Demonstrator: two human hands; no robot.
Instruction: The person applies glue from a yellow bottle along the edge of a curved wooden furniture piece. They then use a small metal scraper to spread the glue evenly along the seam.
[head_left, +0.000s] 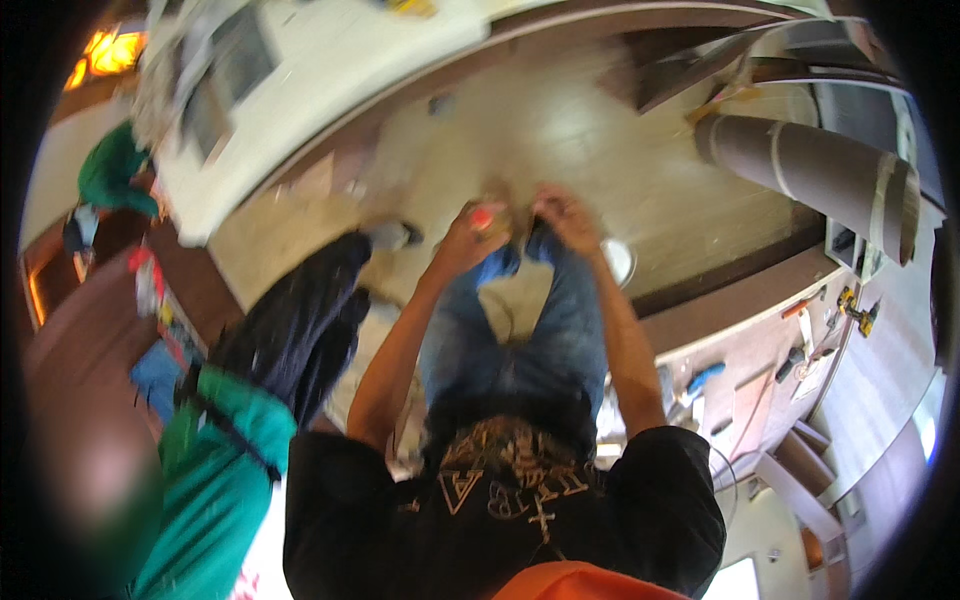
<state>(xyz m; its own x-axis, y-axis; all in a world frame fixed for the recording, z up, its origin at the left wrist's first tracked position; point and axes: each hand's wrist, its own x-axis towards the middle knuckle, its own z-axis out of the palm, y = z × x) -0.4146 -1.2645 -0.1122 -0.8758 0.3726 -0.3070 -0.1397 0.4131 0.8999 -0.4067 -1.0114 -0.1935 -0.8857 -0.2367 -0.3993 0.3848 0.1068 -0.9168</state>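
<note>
My left hand is curled round a small object with a round red part; blur hides what it is. To its right, my right hand has bent fingers, and whether anything is between them is too blurred to tell. A short gap separates the two hands, which are held forward over my legs in blue jeans. A white round object, possibly a lid or bucket, shows beside my right wrist. Beneath both hands lies a smooth tan floor.
A person in green stands close at my left; another is farther off. A white-topped counter curves across the front left. At right are a large brown roll and a bench with tools and a yellow cordless drill.
</note>
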